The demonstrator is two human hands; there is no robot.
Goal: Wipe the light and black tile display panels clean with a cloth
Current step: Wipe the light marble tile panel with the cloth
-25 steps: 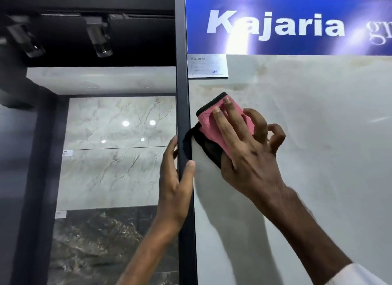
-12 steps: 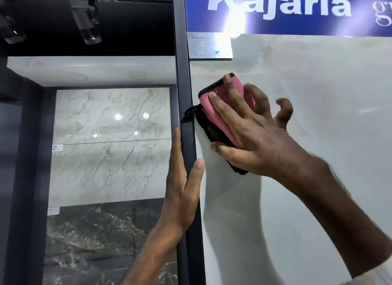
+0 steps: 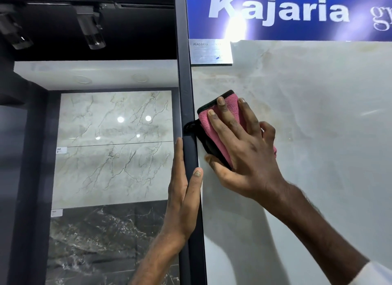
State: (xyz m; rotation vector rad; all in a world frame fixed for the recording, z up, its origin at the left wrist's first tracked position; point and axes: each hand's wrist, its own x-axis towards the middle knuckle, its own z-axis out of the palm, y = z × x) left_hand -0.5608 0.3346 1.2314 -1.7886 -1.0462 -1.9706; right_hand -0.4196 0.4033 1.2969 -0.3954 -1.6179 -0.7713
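**Q:** Location of the cloth?

**A:** The pink, black-edged cloth [image 3: 224, 123] lies flat on the light tile panel [image 3: 307, 136], near its left edge and below the label plate [image 3: 210, 51].

**Q:** Grip state?

**A:** My right grip [image 3: 244, 149] is spread. Its straight fingers press the cloth to the panel, and the thumb touches the tile below the cloth. My left grip [image 3: 184, 191] lies straight-fingered along the dark frame post [image 3: 184, 83], thumb on its front face. A black tile panel [image 3: 101, 242] shows lower left.

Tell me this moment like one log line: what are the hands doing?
right hand: presses cloth on light panel | left hand: rests on frame | step: light panel wipe
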